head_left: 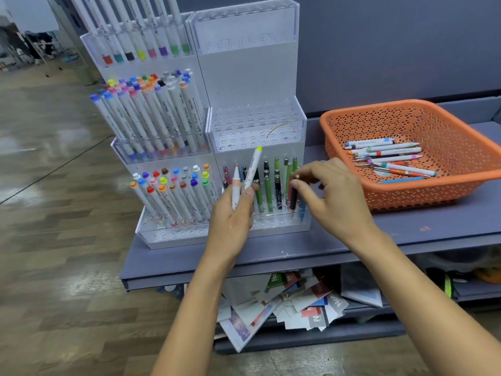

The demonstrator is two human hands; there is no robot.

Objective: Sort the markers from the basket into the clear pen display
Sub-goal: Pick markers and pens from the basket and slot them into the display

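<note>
**A:** What do we have in front of us?

**B:** The clear pen display (244, 77) stands in stepped tiers. Its left side is packed with white markers. On its right side only the lowest tier holds pens. To the display's right, near it but apart, sits the orange basket (393, 196), with loose markers (393, 156) lying flat inside.

**A:** And our hands?

**B:** Both are just in front of the display's lowest right tier. Our right hand (333, 196) pinches a dark pen (293, 198) near its top, between thumb and fingertips. The pen is upright at the tier's right end. Our left hand (230, 221) is curled round two white markers, a yellow-capped marker (253, 169) and a peach-tipped marker (236, 183). Both point up across the front of that tier.

**A:** How do we seat the dark pen well?

**B:** We judge it best to keep it upright, find a free hole, and lower it straight so it nudges no neighbour. We cannot tell whether its tip is already in a hole. The two markers in our left hand resemble those on the display's left side, so they likely belong there.
</note>
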